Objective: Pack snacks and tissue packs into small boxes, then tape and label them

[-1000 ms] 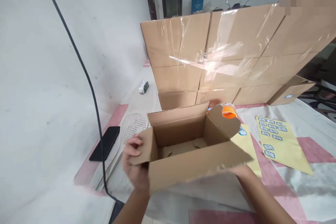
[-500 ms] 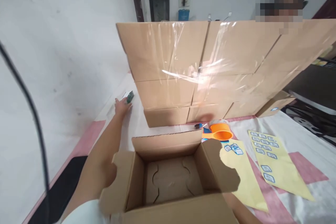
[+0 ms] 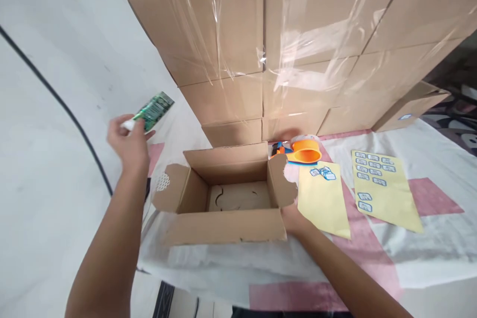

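Raised at the left, my left hand point(image 3: 130, 141) is closed around the white end of a green tube-shaped pack point(image 3: 154, 111). The pack tilts up to the right, clear of the table. An open cardboard box point(image 3: 227, 227) stands in front of me with its flaps spread and its bottom panel showing inside. My right hand point(image 3: 292, 219) is at the right side of this box, holding it; its fingers are hidden behind the flap and wall.
A wall of taped cardboard boxes point(image 3: 231, 102) rises behind. Beside the box lies an orange tape dispenser point(image 3: 305, 151). Two yellow sheets point(image 3: 326, 208) with small labels lie at the right on the white and pink cloth point(image 3: 298, 263). A black cable point(image 3: 70, 114) hangs at the left.
My left hand has lifted the green pack off the table and brought it back towards me. The cardboard box sits lower and farther from me. My view has tilted down.
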A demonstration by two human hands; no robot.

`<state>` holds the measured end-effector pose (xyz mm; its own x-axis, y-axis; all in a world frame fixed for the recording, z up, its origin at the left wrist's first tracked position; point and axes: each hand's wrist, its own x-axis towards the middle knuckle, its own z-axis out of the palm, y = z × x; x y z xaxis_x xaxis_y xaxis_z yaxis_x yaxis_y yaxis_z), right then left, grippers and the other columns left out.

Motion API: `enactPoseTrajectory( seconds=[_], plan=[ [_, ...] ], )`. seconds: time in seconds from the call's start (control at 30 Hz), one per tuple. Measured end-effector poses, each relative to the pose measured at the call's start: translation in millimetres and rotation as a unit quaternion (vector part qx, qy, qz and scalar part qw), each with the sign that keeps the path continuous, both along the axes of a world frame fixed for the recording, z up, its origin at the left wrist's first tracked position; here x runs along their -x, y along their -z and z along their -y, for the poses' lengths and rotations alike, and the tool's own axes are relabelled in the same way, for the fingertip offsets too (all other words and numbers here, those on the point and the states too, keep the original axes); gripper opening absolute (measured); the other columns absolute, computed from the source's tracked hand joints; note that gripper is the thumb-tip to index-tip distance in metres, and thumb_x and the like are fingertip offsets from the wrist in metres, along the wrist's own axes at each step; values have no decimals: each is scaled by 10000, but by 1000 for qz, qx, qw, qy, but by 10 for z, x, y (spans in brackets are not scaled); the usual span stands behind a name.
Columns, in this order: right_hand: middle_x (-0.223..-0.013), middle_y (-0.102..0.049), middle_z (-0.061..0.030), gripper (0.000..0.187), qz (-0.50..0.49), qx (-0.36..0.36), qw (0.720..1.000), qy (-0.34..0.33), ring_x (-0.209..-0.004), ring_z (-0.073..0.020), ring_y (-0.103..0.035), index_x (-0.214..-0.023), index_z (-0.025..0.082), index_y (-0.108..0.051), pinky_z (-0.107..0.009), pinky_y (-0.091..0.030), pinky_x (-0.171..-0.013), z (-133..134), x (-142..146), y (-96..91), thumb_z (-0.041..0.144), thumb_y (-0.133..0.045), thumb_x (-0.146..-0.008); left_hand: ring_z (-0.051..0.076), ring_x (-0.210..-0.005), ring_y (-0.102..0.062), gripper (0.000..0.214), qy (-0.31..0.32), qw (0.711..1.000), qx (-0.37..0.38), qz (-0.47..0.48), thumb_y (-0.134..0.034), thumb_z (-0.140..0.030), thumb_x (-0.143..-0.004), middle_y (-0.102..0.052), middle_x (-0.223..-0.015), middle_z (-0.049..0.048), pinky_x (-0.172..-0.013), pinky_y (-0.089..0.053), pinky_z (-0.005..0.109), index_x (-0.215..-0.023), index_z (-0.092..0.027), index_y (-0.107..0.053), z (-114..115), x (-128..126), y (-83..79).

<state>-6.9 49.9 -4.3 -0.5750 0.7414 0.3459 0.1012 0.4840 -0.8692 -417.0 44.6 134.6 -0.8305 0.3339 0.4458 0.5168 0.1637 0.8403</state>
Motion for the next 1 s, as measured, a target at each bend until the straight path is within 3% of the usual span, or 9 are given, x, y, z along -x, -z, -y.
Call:
enactPoseTrajectory(
  seconds=[0.13,0.2,0.33,0.47,0.53,0.67,0.83,0.9,1.0],
  plan=[
    [-1530,-514,-108,1080,-38,-76,996,-38,-1555,-420,-311,-1602,346,-352,-602,-348,-1272,23,-12,-44,521,-881,-677,252,-997,-728,350,66,985,-112,-112,-779,-456,-836,-677,-1083,13,-876,-665,528,-1076,-259,-619,1187,-806,-293],
    [-1631,-386,-114,1215,-50,-95,993,-53,-1595,-404,-217,-1646,332,-232,-574,-331,-1287,25,-26,-35,484,-909,-649,273,-1014,-734,314,165,971,-57,-162,-818,-457,-786,-728,-1078,22,-866,-660,506,-957,-262,-640,1536,-1218,-269],
    [-1681,-259,-166,1329,-72,-119,988,-64,-1590,-420,-214,-1662,276,-167,-572,-328,-1277,28,-86,6,482,-940,-600,239,-901,-746,249,335,894,195,-224,-716,-465,-842,-758,-1105,39,-721,-634,354,-986,-264,-686,1535,-1825,-92],
    [-1667,-234,-199,1358,-85,-124,987,-57,-1576,-403,-254,-1674,235,-122,-553,-266,-1301,29,-169,-29,456,-947,-618,297,-1214,-685,219,430,811,305,-254,-604,-436,-924,-707,-1336,60,-1016,-578,431,-1016,-280,-728,1285,-2000,-86],
    [-1664,-229,-195,1334,-85,-113,989,-49,-1583,-379,-244,-1678,235,-103,-529,-254,-1309,32,-206,-66,446,-933,-655,338,-1386,-572,232,394,831,275,-281,-618,-463,-927,-634,-1458,59,-1169,-467,518,-1014,-295,-753,1350,-1924,-103],
    [-1672,-213,-199,1287,-83,-108,989,-50,-1604,-369,-193,-1674,236,-88,-537,-239,-1306,37,-250,-96,454,-903,-703,329,-1439,-522,579,196,960,49,-195,-594,-603,-942,-571,-1496,129,-1206,-420,549,-1446,-322,-552,1748,-1675,205],
    [-1697,-175,-189,938,-92,-118,987,-56,-1616,-384,-151,-1510,276,-362,-584,-225,-1286,25,-271,-159,525,-853,-750,402,-1341,-614,1119,361,931,-42,-38,-466,-998,-698,-679,-1324,215,-1155,-453,590,-1530,-251,-440,1885,-1628,941],
    [-1696,-205,-181,737,-99,-109,988,-47,-1611,-396,-161,-1344,271,-472,-596,-237,-1271,18,-262,-230,576,-821,-771,377,-1324,-627,960,352,935,-18,-48,-547,-904,-770,-717,-1238,186,-1182,-425,580,-1465,-244,-506,1809,-1687,1024],
    [-1636,-325,-184,543,-119,-83,989,-39,-1568,-389,-277,-1160,252,-508,-578,-287,-1242,26,-205,-336,620,-734,-832,315,-1295,-635,704,252,967,13,-38,-680,-566,-882,-662,-1322,159,-1099,-515,510,-1483,-264,-473,1646,-1747,848]
  ],
)
